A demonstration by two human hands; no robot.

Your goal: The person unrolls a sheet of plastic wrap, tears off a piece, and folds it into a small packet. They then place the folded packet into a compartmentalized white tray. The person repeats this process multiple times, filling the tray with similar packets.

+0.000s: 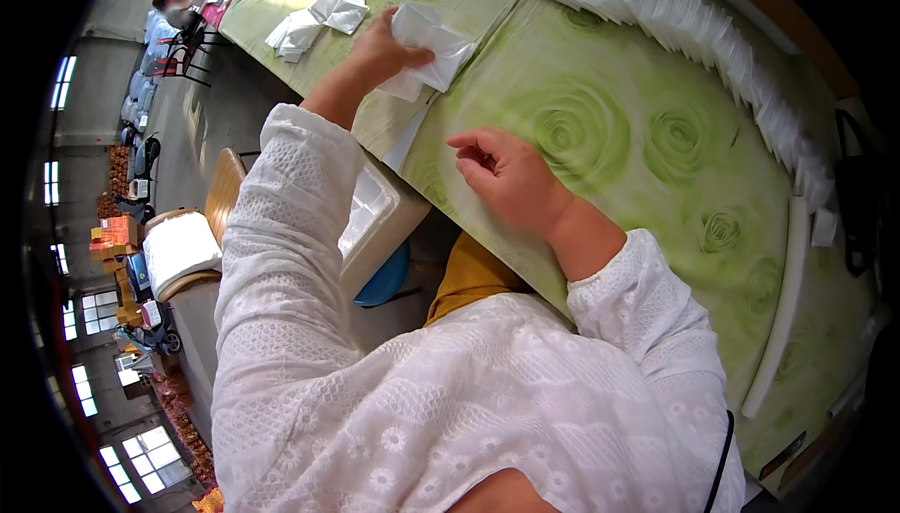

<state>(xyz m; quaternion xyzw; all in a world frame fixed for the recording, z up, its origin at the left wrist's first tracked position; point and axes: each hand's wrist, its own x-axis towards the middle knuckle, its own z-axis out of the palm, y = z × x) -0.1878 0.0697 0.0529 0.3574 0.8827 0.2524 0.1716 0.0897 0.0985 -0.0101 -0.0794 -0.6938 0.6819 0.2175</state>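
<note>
My left hand [382, 52] reaches to the far left part of the table, its fingers closed on a few thin, translucent white plastic bags [437, 42]. Just left of it, more folded bags [319, 21] lie in a small overlapping pile. My right hand [511, 175] is held near the table's front edge, its fingers curled in toward the thumb. Nothing shows between them. A narrow pale strip [406, 138] lies at the table edge between my two hands.
A long curved row of translucent packets [694, 30] runs along the far right of the green rose-patterned tablecloth [600, 128]. A white tube [783, 316] lies at right. Below the left edge stands a white foam box [370, 218] beside a blue stool [384, 277]. Another person [173, 7] sits far off.
</note>
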